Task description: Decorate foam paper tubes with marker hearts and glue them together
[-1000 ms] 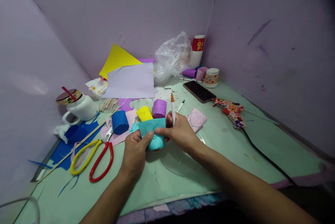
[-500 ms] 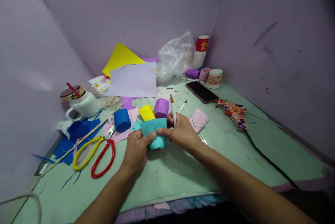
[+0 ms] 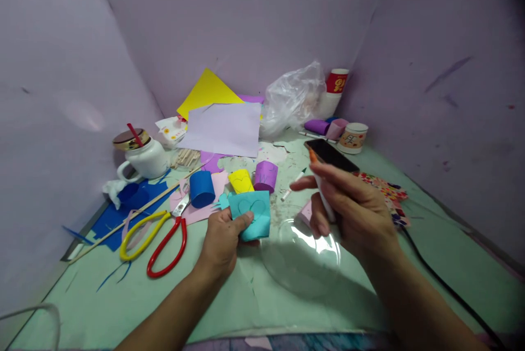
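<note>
My left hand (image 3: 223, 239) pinches a teal paper piece (image 3: 252, 214) with a heart outline drawn on it, just above the green table (image 3: 123, 291). My right hand (image 3: 348, 206) is raised to the right of it, fingers curled round a white marker (image 3: 322, 195) with an orange tip. Behind the teal piece stand a blue paper roll (image 3: 202, 188), a yellow one (image 3: 240, 180) and a purple one (image 3: 265, 176). A clear plastic disc (image 3: 301, 255) lies flat under my right hand.
Yellow-and-red scissors (image 3: 158, 239) and a long wooden stick (image 3: 139, 211) lie to the left, near a white jar (image 3: 141, 155). Coloured paper sheets (image 3: 223, 127), a plastic bag (image 3: 293, 99), cups (image 3: 353, 136), a phone (image 3: 332, 155) and a black cable (image 3: 447, 291) lie behind and right.
My right hand has let go of the teal piece and lifted away to the right with the marker. The left hand alone keeps the teal piece. The camera shifted left.
</note>
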`<state>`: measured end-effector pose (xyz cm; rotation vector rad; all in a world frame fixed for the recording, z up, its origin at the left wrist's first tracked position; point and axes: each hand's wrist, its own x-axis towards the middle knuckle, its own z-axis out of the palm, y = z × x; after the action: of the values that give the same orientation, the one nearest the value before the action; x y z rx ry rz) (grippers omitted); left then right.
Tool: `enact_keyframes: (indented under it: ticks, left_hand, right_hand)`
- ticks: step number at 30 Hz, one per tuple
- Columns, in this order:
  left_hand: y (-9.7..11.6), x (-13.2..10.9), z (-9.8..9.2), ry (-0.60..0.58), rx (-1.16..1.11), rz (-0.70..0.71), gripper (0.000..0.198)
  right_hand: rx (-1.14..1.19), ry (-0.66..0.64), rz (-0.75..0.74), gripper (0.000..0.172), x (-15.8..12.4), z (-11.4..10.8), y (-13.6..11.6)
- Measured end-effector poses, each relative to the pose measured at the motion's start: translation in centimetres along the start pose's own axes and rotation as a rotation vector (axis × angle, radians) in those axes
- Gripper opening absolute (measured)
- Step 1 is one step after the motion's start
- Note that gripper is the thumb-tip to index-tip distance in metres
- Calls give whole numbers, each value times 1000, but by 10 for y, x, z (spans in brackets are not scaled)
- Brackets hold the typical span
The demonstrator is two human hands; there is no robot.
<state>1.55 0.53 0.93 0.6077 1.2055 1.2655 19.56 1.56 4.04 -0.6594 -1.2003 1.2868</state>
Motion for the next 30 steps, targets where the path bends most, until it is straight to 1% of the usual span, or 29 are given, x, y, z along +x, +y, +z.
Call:
enact_keyframes:
  ticks: [2,4,6,7,9,11,13,15,18,23,26,30]
  left_hand:
    - [0,-1,0,10,26,-11,23]
    - [0,-1,0,11,31,-14,24]
    - [-1,0,-1,5,19,-8,24]
    - [-1,0,-1,3,14,-8,24]
    - [-1,1,-2,8,18,-25,24]
    - [-1,2,-2,16,35,-50,24]
    - [-2,1,-1,18,56,-63,26]
    - [-3,1,-1,4,64,-59,29]
    - [-4,1,0,-24,63,-38,27]
    - [-6,1,0,-50,72,-21,21]
    - [-6,1,0,-56,68,-2,17]
    - [-8,2,-2,-60,86,0,16]
  right_hand:
    - [113,-80,42,21,-1,0,-3]
    - [174,-123,121,27,0,2,-4]
    - [164,-122,159,31,2,3,0]
    - [134,-99,148,28,2,5,5]
    - [7,-20,76,23,2,7,16]
    - [-169,72,-22,27,2,10,27]
    - [-323,119,-88,25,1,12,37]
    - [-387,111,-107,20,1,15,43]
    - [-446,58,-124,15,1,18,48]
    - [-663,-31,-264,10,1,18,49]
    - [-699,-55,-318,9,2,19,49]
    - [-756,-70,-338,10,3,20,47]
